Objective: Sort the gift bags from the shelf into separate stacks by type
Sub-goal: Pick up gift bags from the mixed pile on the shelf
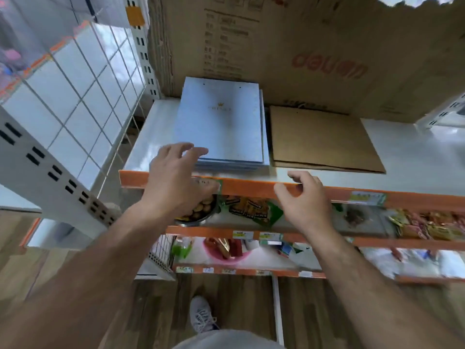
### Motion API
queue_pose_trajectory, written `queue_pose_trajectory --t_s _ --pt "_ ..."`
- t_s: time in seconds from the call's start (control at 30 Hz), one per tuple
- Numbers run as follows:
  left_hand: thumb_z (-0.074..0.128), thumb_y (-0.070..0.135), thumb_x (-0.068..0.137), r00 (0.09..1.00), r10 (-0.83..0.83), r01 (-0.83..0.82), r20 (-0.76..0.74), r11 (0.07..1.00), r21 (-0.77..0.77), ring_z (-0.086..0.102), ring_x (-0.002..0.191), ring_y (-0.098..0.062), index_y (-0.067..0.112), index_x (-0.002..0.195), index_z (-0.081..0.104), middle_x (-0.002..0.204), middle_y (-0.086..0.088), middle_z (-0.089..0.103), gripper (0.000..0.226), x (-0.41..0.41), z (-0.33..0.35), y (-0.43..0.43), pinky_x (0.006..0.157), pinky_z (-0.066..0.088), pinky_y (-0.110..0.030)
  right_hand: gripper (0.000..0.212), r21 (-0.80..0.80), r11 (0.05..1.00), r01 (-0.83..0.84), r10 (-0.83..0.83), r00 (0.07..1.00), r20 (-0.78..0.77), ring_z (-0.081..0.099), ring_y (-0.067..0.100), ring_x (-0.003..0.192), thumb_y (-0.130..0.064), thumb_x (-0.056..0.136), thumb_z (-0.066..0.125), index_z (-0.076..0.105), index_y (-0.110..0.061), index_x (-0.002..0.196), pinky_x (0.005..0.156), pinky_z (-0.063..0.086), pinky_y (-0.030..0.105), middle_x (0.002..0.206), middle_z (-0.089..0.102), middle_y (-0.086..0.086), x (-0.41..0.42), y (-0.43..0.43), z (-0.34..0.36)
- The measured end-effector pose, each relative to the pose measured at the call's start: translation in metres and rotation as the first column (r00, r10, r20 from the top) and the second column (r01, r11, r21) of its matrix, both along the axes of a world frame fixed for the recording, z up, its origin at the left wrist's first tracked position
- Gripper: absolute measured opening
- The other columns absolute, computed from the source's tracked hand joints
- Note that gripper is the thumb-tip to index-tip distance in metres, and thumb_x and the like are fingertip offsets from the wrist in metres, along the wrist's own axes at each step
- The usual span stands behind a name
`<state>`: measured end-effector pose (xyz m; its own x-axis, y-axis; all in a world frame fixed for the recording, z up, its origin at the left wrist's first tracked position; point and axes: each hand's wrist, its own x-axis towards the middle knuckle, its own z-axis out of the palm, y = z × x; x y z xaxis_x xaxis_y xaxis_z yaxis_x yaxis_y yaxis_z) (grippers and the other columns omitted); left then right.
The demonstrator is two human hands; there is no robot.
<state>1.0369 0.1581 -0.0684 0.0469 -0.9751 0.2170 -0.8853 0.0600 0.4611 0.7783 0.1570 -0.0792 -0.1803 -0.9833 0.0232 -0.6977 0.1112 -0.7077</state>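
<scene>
Two stacks of flat gift bags lie side by side on a white top shelf (pixel 415 152) with an orange front edge: a blue stack (pixel 221 122) at left, several bags deep (the exact count cannot be read from its edges), and a brown stack (pixel 319 139) just beside it at right, showing at least two layers. One large cardboard box (pixel 302 46) stands behind both. A person's left hand (pixel 176 180) reaches to the near left corner of the blue stack, fingers extended and spread, gripping nothing; whether the tips touch the bags is unclear. The right hand (pixel 302 200) hovers at the orange edge below the brown stack, fingers loosely curled and empty. Two lower shelves hold packaged snacks, and one white shoe (pixel 202 314) shows on the wood floor
</scene>
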Motion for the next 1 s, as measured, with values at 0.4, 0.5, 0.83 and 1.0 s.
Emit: queue_pose_trajectory --t_s 0.4,0.5,0.83,1.0 --pt "0.067 0.058 0.080 0.931 -0.344 0.320 0.119 0.929 0.186 0.035 0.133 -0.026 0.030 0.137 0.059 0.140 0.003 0.053 0.064 -0.205 -0.037 0.130 0.109 0.031 -0.045 0.039 0.125 0.975 0.184 -0.191 0.981 0.039 0.054 0.011 0.114 -0.039 0.087 0.067 0.063 -0.030 0.125 0.094 0.045 0.027 0.123 0.060 -0.010 -0.174 0.205 -0.047" --pt "0.071 0.055 0.081 0.907 -0.402 0.372 0.125 0.904 0.213 0.036 0.133 -0.024 0.033 0.137 0.056 0.141 0.005 0.052 0.062 -0.244 -0.046 0.150 0.109 0.032 -0.043 0.038 0.148 0.959 0.241 -0.251 0.967 0.047 0.054 0.010 0.116 -0.041 0.088 0.067 0.063 -0.030 0.124 0.096 0.044 0.027 0.122 0.060 -0.010 -0.205 0.241 -0.049" --pt "0.063 0.062 0.084 0.758 -0.643 0.604 0.108 0.755 0.253 0.033 0.134 -0.020 0.040 0.142 0.048 0.143 0.010 0.048 0.064 -0.393 -0.043 0.168 0.113 0.032 -0.046 0.035 0.170 0.860 0.482 -0.500 0.862 0.085 0.051 0.005 0.114 -0.045 0.090 0.064 0.060 -0.038 0.124 0.091 0.042 0.028 0.123 0.058 -0.015 -0.318 0.311 -0.045" --pt "0.060 0.062 0.087 0.678 -0.730 0.681 0.088 0.669 0.297 0.023 0.140 -0.018 0.042 0.147 0.038 0.151 0.012 0.038 0.067 -0.475 -0.041 0.144 0.117 0.022 -0.046 0.038 0.165 0.800 0.576 -0.591 0.805 0.057 0.053 0.004 0.114 -0.047 0.089 0.064 0.060 -0.037 0.125 0.086 0.041 0.023 0.122 0.058 -0.018 -0.376 0.304 -0.044"
